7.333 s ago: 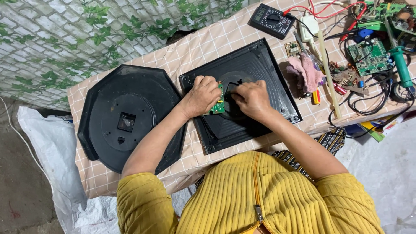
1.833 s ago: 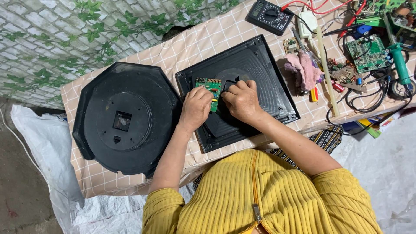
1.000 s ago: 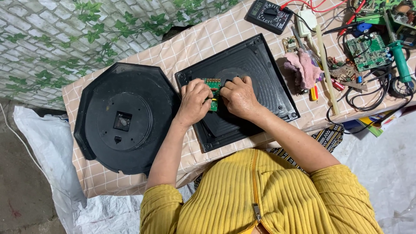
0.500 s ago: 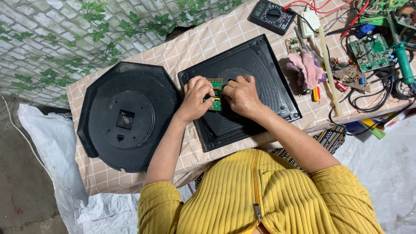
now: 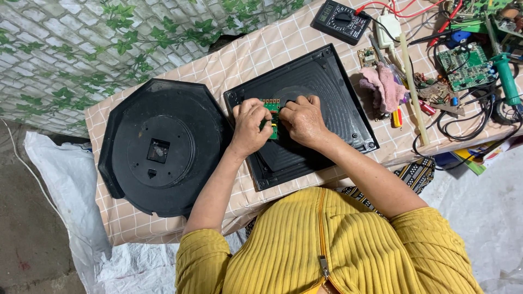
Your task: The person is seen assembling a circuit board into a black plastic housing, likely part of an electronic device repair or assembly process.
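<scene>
Green circuit board (image 5: 272, 116) on a black square panel (image 5: 332, 103), over a beige checked tablecloth (image 5: 261, 51).
A black octagonal cover (image 5: 163, 147) lies left; a pink rag (image 5: 384, 87) right; the person's top (image 5: 327, 245) is mustard yellow, ribbed.

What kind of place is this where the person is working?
Probably a small electronics repair bench. A multimeter and loose green circuit boards lie among tangled wires on the checked tablecloth, and both hands hold a small green circuit board.
</scene>
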